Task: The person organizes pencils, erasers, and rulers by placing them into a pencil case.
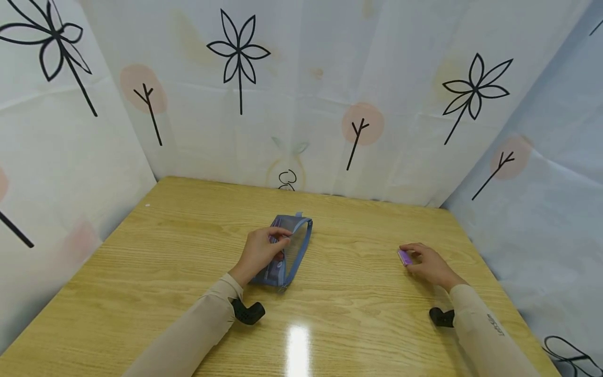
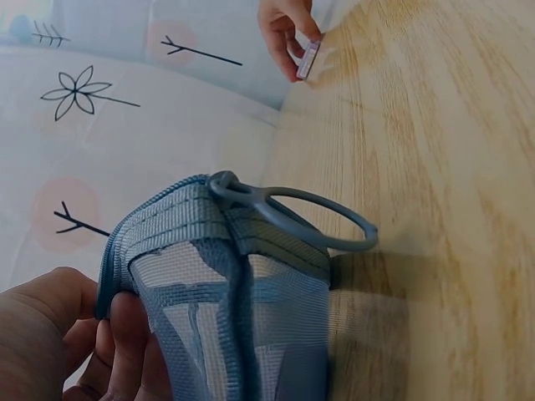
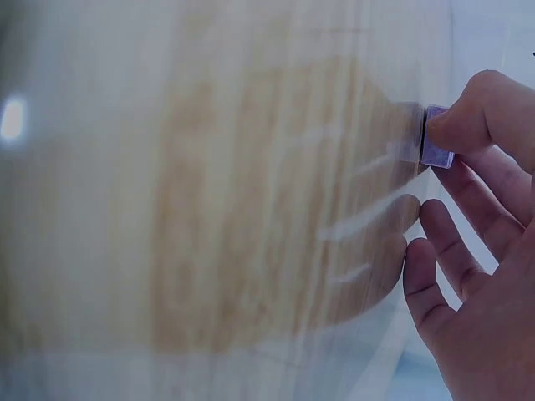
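A blue mesh zip pouch [image 1: 270, 276] stands on the table, its top gaping. My left hand [image 1: 258, 255] pinches the rim of the pouch between thumb and fingers. In the left wrist view a loop [image 2: 313, 219] hangs off the pouch's end, and some contents show dimly through the mesh. Well to the right, my right hand [image 1: 430, 265] holds a small purple block [image 1: 404, 256] by its sides, at the tabletop. The right wrist view shows the thumb on one face of that purple block [image 3: 439, 152]; the other fingers are loosely bent beneath.
The wooden table [image 1: 198, 230] is shiny, with a bright glare near its front. White printed curtains [image 1: 297, 68] enclose it at the back and both sides. A black cable [image 1: 572, 358] lies at the lower right. A tiny white scrap [image 1: 147, 205] is at the far left.
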The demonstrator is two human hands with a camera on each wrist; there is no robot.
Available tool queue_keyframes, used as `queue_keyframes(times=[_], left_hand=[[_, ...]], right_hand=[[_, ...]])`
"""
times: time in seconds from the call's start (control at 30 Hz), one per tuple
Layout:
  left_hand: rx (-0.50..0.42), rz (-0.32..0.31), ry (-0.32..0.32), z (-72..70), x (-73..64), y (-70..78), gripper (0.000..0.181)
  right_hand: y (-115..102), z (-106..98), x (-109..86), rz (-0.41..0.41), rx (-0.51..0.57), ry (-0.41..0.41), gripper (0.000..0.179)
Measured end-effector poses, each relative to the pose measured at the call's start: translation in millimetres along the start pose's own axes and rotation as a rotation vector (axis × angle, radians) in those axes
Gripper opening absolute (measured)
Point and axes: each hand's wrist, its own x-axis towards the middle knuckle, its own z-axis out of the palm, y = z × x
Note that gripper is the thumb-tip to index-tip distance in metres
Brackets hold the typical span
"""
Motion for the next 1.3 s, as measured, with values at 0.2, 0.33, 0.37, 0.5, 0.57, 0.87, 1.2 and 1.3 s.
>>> queue_keyframes(times=[0.2, 0.33, 0.37, 0.5, 0.57, 0.87, 1.2, 1.3], left_hand=[[0.012, 0.003, -0.001, 0.5, 0.5, -0.9, 0.02], [0.012, 0.005, -0.003, 0.3, 0.4, -0.6, 0.02], [0.012, 0.005, -0.002, 0.1, 0.3, -0.6, 0.02], [0.007, 0.003, -0.003, -0.4, 0.2, -0.4, 0.02], [0.005, 0.001, -0.004, -0.5, 0.3, -0.4, 0.02], [0.005, -0.007, -0.001, -1.7, -0.2, 1.0, 0.02], [0.004, -0.011, 0.001, -2.1, -0.5, 0.7, 0.02], [0.003, -0.012, -0.003, -2.1, -0.1, 1.0, 0.02]], right_hand=[[-0.3, 0.6, 0.3, 0.006, -0.013, 0.001, 0.05], [-1.4, 0.5, -0.2, -0.002, -0.019, 0.009, 0.048], [-1.6, 0.4, -0.1, 0.0, -0.02, 0.013, 0.047], [-1.8, 0.5, -0.3, 0.009, -0.027, 0.028, 0.045], [-1.8, 0.4, -0.3, 0.014, -0.032, 0.035, 0.044], [-2.4, 1.8, -0.2, 0.037, -0.032, 0.042, 0.045], [-5.9, 0.1, -0.5, 0.072, -0.003, 0.013, 0.05], [-5.7, 0.8, 0.1, 0.079, 0.007, 0.007, 0.05]])
